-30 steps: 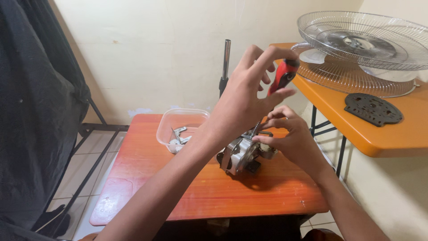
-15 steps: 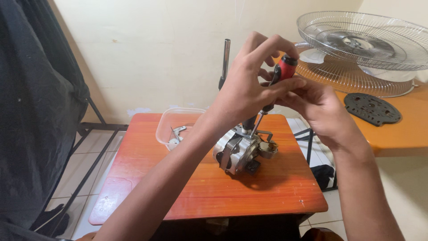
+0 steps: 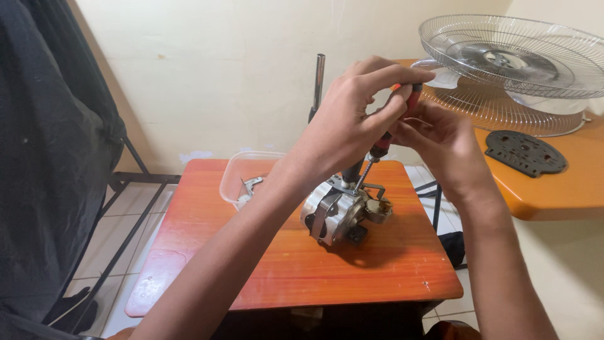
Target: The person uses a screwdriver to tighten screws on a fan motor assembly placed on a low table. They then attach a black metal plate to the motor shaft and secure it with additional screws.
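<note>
My left forearm crosses up from the lower left; my left hand (image 3: 352, 123) is arched above the motor (image 3: 336, 211), fingers and thumb pinched on the red-and-black handle of the screwdriver (image 3: 390, 129); my right hand (image 3: 440, 148) comes in from the lower right, wrist bent, fingers cupped against the same handle from behind, though whether they grip it or merely steady it I cannot tell; the screwdriver slants down and left, its thin metal shaft meeting the top of the motor.

The motor lies near the middle of the small table (image 3: 207, 277), slightly toward its right; bare wood lies open in front of it and to the left, and less to the right before the edge.

The motor is bright cast metal, rounded, with a dark shaft rising from it; the table is glossy reddish wood; behind my left arm sits a clear plastic tub (image 3: 239, 179) holding small metal parts; farther right, an orange table (image 3: 566, 189) carries a wire fan guard (image 3: 522, 69) and a dark flat plate (image 3: 525, 153); a dark cloth (image 3: 50, 157) hangs at left.
</note>
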